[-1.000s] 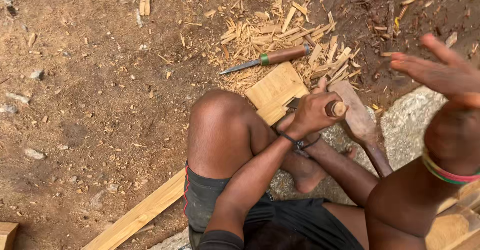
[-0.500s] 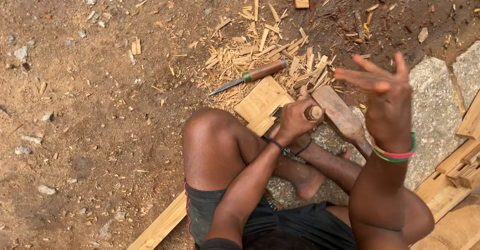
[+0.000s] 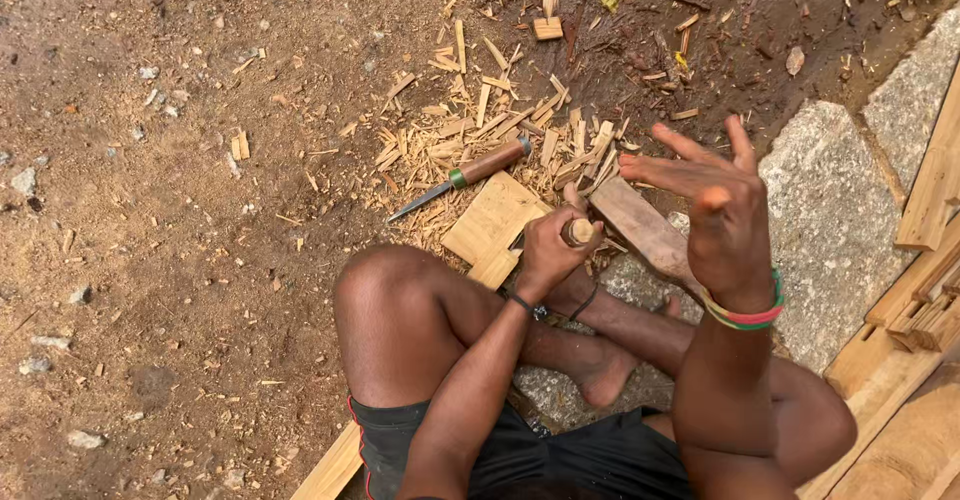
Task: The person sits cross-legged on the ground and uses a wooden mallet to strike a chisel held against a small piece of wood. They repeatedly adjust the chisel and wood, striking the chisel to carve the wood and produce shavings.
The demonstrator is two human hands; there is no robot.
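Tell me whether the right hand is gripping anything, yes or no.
No: the right hand is raised with fingers spread and empty, while the left hand clasps a wooden handle.

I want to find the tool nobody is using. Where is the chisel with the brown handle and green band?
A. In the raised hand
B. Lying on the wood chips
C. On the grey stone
B: the chisel lies loose on the wood chips, no hand touching it.
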